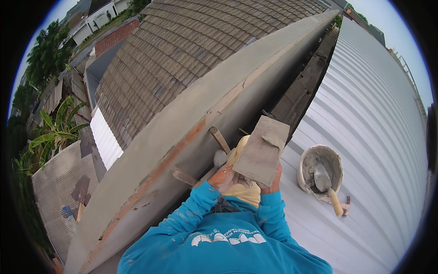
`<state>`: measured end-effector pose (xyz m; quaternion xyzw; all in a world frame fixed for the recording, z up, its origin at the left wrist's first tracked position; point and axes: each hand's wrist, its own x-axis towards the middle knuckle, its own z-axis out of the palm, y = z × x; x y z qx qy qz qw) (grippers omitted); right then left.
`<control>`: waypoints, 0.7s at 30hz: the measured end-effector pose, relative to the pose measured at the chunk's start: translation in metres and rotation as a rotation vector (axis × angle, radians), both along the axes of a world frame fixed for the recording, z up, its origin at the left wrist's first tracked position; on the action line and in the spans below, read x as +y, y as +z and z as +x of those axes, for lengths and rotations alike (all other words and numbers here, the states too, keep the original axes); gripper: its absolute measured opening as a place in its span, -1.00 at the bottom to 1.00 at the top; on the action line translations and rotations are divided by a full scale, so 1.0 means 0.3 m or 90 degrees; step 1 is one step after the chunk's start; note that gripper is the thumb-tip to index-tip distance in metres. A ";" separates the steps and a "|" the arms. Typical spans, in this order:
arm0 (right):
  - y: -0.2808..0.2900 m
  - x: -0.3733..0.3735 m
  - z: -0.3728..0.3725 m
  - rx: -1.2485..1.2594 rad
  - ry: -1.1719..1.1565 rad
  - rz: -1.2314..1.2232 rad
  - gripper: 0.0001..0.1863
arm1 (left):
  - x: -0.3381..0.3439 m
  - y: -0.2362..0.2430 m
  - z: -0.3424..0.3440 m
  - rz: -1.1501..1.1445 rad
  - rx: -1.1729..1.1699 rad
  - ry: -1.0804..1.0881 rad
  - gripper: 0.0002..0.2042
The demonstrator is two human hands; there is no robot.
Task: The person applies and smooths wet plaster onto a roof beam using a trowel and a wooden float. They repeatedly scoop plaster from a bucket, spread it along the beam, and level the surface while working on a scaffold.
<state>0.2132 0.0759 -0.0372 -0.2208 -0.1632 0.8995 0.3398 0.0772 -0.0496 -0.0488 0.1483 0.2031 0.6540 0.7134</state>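
A flat rectangular plastering float [258, 153], grey with mortar, is held out in front of my chest. A small lump of wet mortar [273, 139] sits near its far right corner. My left hand [222, 178] grips it at the near left, with the fingers partly hidden beneath. Along its near right edge my right hand [273, 181] is closed, its fingers mostly out of sight under the board. To my right, a mortar-crusted bucket [303, 170] stands on the metal roof. A trowel [322, 178] rests in it, its wooden handle over the rim.
A long plastered wall [191, 107] with a broken, brick-coloured edge runs diagonally on my left. Wooden sticks [220, 138] jut out beside it. A dark gap [303, 86] separates it from the ribbed metal roof [369, 123]. A hammer-like tool [346, 207] lies by the bucket. Roof tiles [182, 50] lie beyond the wall.
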 end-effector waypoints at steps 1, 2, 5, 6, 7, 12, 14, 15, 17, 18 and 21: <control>-0.016 0.022 -0.002 -0.150 -0.012 0.245 -0.56 | -0.026 -0.023 -0.040 0.034 0.009 -0.046 -0.51; -0.037 0.053 0.002 -0.297 -0.022 0.492 -0.57 | -0.063 -0.042 -0.065 -0.054 0.030 0.031 -0.52; -0.076 0.150 0.007 -0.223 -0.059 0.399 -0.55 | -0.211 -0.124 -0.103 -0.320 0.076 0.294 -0.52; -0.087 0.184 0.006 -0.168 -0.067 0.326 -0.55 | -0.271 -0.186 -0.112 -0.402 0.081 0.417 -0.52; -0.096 0.217 0.004 -0.114 -0.077 0.252 -0.54 | -0.347 -0.262 -0.129 -0.466 0.039 0.517 -0.51; -0.123 0.365 -0.017 -0.172 -0.069 0.420 -0.56 | -0.632 -0.441 -0.184 -0.760 -0.183 0.901 -0.47; -0.163 0.431 -0.031 -0.084 -0.057 0.315 -0.55 | -0.718 -0.501 -0.199 -0.831 -0.238 0.962 -0.49; -0.211 0.471 -0.035 -0.012 -0.054 0.221 -0.55 | -0.753 -0.530 -0.211 -0.862 -0.258 0.995 -0.51; -0.375 0.591 -0.034 -0.193 -0.076 0.460 -0.54 | -0.795 -0.565 -0.253 -0.884 -0.309 1.067 -0.53; -0.389 0.621 -0.062 -0.180 -0.069 0.432 -0.54 | -0.825 -0.589 -0.272 -0.883 -0.335 1.112 -0.54; -0.281 0.669 -0.142 0.056 -0.040 0.065 -0.55 | -0.879 -0.679 -0.332 -0.848 -0.412 1.218 -0.57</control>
